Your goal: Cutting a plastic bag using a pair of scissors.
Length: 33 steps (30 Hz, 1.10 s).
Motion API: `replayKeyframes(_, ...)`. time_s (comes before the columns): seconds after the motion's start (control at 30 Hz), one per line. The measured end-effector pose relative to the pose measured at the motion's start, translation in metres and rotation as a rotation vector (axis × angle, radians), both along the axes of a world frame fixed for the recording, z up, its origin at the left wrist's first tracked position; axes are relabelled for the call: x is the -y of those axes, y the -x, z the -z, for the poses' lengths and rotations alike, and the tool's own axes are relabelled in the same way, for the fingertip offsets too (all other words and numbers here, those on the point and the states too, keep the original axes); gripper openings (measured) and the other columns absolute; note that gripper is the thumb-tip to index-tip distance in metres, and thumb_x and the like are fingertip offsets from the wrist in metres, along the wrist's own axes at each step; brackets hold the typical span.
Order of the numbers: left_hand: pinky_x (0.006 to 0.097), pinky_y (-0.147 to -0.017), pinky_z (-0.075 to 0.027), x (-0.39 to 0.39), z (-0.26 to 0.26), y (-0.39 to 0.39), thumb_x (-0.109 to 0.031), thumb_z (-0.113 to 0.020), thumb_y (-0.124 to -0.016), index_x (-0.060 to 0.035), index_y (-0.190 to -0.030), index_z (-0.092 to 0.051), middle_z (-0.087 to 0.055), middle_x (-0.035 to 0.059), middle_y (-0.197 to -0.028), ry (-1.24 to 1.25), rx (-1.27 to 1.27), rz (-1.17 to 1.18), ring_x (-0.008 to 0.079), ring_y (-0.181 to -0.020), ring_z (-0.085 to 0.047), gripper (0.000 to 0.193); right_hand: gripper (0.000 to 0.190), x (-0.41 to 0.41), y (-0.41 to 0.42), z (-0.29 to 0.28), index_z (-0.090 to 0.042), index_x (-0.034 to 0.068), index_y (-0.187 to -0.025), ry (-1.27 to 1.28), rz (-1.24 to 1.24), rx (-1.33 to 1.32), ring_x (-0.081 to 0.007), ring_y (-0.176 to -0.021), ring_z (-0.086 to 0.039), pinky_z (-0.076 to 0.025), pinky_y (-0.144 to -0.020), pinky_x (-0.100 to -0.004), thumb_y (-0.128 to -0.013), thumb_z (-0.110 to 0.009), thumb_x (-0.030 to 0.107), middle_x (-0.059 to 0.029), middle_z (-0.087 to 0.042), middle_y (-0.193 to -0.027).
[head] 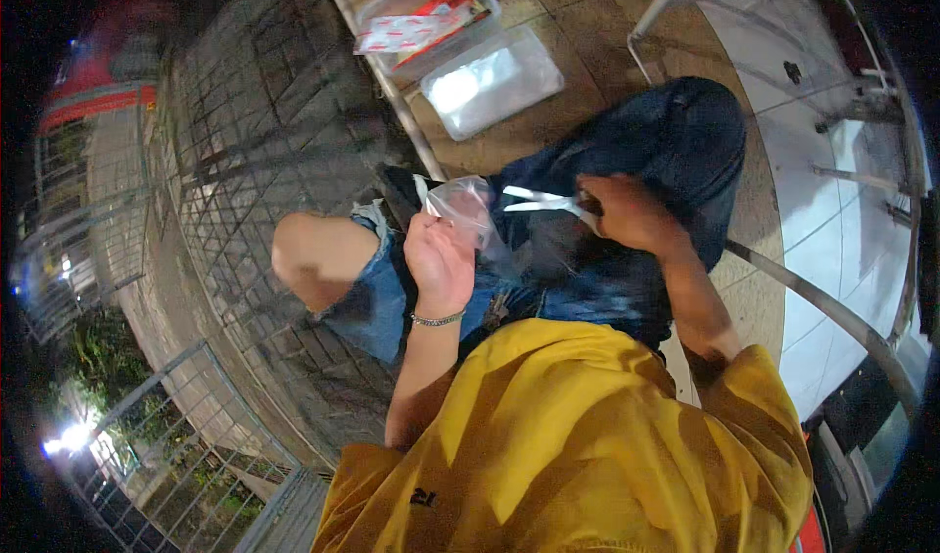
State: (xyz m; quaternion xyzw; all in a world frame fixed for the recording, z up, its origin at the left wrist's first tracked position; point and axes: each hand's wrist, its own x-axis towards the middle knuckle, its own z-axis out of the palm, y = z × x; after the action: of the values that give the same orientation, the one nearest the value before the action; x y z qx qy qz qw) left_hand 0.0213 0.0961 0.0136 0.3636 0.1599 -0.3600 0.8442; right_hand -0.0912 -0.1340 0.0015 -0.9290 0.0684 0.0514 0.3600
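My left hand (440,259), with a beaded bracelet at the wrist, holds a clear plastic bag (470,204) by its edge. The bag hangs over my lap, and its far side is blurred. To its right, my right hand (624,212) grips a pair of scissors (540,201) by the handles. The blades are spread and point left at the bag, apart from it. Dark cloth (631,142) lies over my leg on the right, and a bare knee (323,256) shows on the left.
Ahead, on the brown tiled floor, stand a clear plastic box (488,28) with red and white packets (418,32) inside and a translucent lid (492,83) beside it. Metal tubes (661,2) rise at the upper right. Left lies dark brick paving (279,112), with a metal railing (198,406) beyond.
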Motion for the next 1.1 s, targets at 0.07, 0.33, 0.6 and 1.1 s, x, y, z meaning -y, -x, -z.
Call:
replayKeyframes(0.07,0.041,-0.09,-0.045,-0.002,-0.009,-0.004,-0.022,-0.033,-0.089,0.0037,-0.117,-0.05,-0.06,0.0167,-0.11,0.095,-0.052,-0.105,0.0297,-0.101,-0.057,0.041,0.028,0.013,-0.012,-0.032,-0.054,0.001,-0.088,-0.231,0.035,-0.426,-0.029,-0.09,-0.063,-0.049,-0.079,-0.0344,-0.072,-0.073,0.011,-0.0169,-0.064,-0.091)
replayKeyframes(0.33,0.0373,-0.074,-0.052,0.021,-0.035,-0.015,-0.032,-0.032,-0.096,0.0028,-0.115,-0.051,-0.061,0.0169,-0.11,0.084,-0.028,0.361,0.0299,-0.09,-0.064,0.044,0.044,0.016,-0.042,-0.069,-0.052,0.002,-0.108,-0.691,0.178,0.049,-0.0165,-0.095,-0.06,-0.049,-0.084,-0.0297,-0.07,-0.075,0.001,-0.0132,-0.064,-0.107)
replayKeyframes(0.6,0.0311,-0.066,-0.053,0.032,-0.04,-0.012,-0.038,-0.045,-0.095,-0.0006,-0.117,-0.052,-0.063,0.016,-0.105,0.063,0.188,0.486,0.023,-0.082,-0.065,0.044,0.036,0.004,-0.052,-0.051,-0.061,0.004,-0.098,-0.696,0.462,0.103,-0.0144,-0.08,-0.06,-0.049,-0.071,-0.0291,-0.069,-0.08,0.013,-0.0066,-0.065,-0.087)
replayKeyframes(1.1,0.0185,-0.044,-0.04,0.034,-0.091,-0.085,-0.012,-0.073,-0.079,0.0027,-0.09,-0.064,-0.064,0.003,-0.072,-0.684,0.871,0.319,0.0038,-0.054,-0.052,0.02,0.025,0.004,-0.067,-0.075,-0.057,-0.001,-0.098,-0.909,0.667,0.38,-0.015,-0.076,-0.063,-0.052,-0.068,-0.0263,-0.076,-0.069,-0.005,-0.0096,-0.065,-0.084)
